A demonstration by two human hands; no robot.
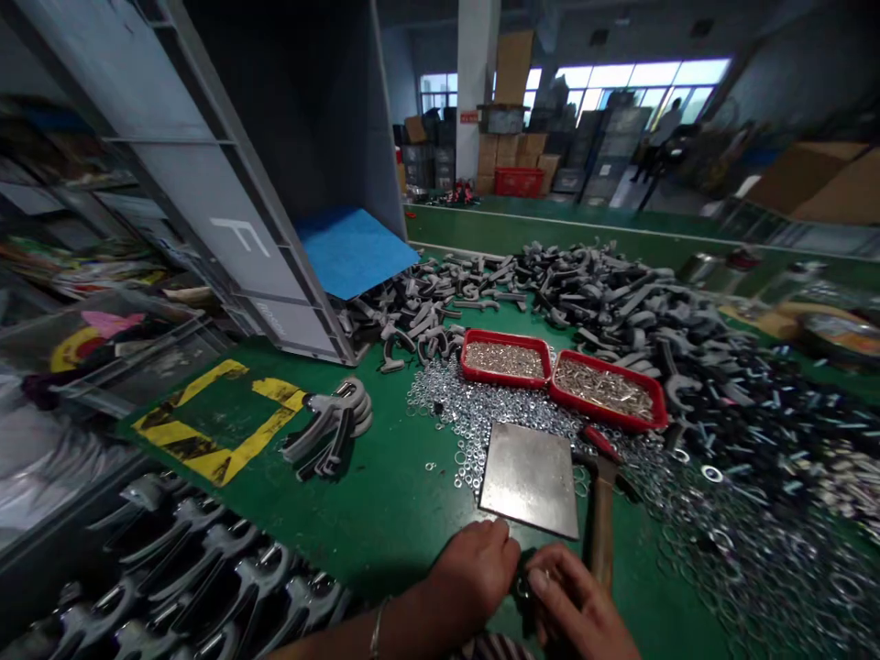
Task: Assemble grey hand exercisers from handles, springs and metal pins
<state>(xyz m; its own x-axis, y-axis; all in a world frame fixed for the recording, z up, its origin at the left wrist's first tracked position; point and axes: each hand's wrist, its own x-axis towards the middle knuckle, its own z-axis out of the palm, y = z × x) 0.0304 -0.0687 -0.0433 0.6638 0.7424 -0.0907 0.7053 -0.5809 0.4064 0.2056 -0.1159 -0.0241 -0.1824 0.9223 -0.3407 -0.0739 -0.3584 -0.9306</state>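
At the near edge of the green table my left hand [474, 570] is curled closed, its fingertips turned down out of sight. Close beside it, my right hand [581, 605] pinches a small dark part with a shiny metal end [523, 584]. That part lies between the two hands; its exact kind is too small and shadowed to tell. Just beyond the hands is a flat square metal plate [529, 477]. A hammer with a wooden handle [601, 522] lies at the plate's right, near my right hand. What my left fingers hold, if anything, is hidden.
Two red trays [507, 382] [609, 422] hold small metal pieces. Loose nuts and washers [474, 449] surround them. Grey curved handle parts [619, 302] are heaped behind. At left stand a large tilted grey crate [240, 211] and a bin of handle parts [206, 587].
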